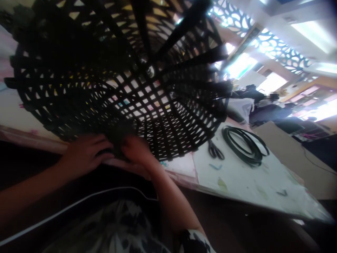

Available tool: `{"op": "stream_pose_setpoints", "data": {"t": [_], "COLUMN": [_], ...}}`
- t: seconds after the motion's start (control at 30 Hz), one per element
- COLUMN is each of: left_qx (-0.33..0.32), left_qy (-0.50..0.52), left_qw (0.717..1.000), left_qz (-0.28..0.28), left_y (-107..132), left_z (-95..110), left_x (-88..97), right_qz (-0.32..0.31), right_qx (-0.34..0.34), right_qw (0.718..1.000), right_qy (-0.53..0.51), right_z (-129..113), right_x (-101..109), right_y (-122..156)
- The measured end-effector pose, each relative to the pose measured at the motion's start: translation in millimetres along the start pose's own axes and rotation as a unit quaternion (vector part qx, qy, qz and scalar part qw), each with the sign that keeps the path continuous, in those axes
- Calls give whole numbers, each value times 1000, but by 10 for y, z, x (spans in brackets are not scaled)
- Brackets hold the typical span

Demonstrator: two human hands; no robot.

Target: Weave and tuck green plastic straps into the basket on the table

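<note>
A large dark basket woven from flat strips lies tilted on the table, its wide mouth facing me and strip ends sticking out around the rim. At its near lower edge my left hand grips the rim with curled fingers. Just to the right, my right hand is closed at the same edge, its fingertips partly hidden in shadow. Between the two hands the weave is dark and blurred, so I cannot make out single strips there.
Black-handled scissors lie right of the basket on the covered table. Beyond them is a coil of dark green strip, with small scraps nearby. A person is at the back right, beside a brown board.
</note>
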State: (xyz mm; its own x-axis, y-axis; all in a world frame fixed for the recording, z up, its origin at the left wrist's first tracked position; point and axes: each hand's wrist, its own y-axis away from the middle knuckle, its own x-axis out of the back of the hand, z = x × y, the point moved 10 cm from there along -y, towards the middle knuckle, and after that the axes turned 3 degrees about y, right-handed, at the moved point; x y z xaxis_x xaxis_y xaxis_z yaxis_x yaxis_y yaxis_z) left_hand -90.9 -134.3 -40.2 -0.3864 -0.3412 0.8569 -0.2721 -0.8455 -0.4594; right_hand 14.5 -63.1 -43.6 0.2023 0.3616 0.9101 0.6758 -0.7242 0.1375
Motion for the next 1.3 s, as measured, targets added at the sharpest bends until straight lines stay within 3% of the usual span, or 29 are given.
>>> {"op": "stream_pose_setpoints", "data": {"t": [0.1, 0.3, 0.4, 0.57, 0.87, 1.0, 1.13, 1.3], "left_qx": [15, 27, 2, 25, -4, -28, -56, -129], "left_qy": [7, -5, 1, 2, -52, -52, -23, -69], "left_qw": [1000, 1000, 1000, 999, 994, 997, 998, 980], "left_qz": [-20, 4, -11, -35, -93, -49, 12, 134], "left_y": [-9, 31, 26, 15, -38, 0, 96, 313], "left_z": [-40, -77, -29, -75, -45, -23, 46, 342], "left_x": [-44, -12, -46, -78, -130, -72, 56, 259], "right_qz": [5, -1, 4, 1, 53, 85, 90, 97], "right_qx": [1, 10, 9, 8, 46, 91, 86, 102], "right_qw": [1000, 1000, 1000, 1000, 998, 991, 988, 983], "right_qy": [2, 3, 10, 8, 6, 44, 90, 114], "right_z": [4, 0, -9, -18, -66, -164, -183, -213], "right_x": [6, -22, 1, 10, 63, 53, -28, -61], "right_y": [8, -11, -1, 19, 189, 366, 414, 387]}}
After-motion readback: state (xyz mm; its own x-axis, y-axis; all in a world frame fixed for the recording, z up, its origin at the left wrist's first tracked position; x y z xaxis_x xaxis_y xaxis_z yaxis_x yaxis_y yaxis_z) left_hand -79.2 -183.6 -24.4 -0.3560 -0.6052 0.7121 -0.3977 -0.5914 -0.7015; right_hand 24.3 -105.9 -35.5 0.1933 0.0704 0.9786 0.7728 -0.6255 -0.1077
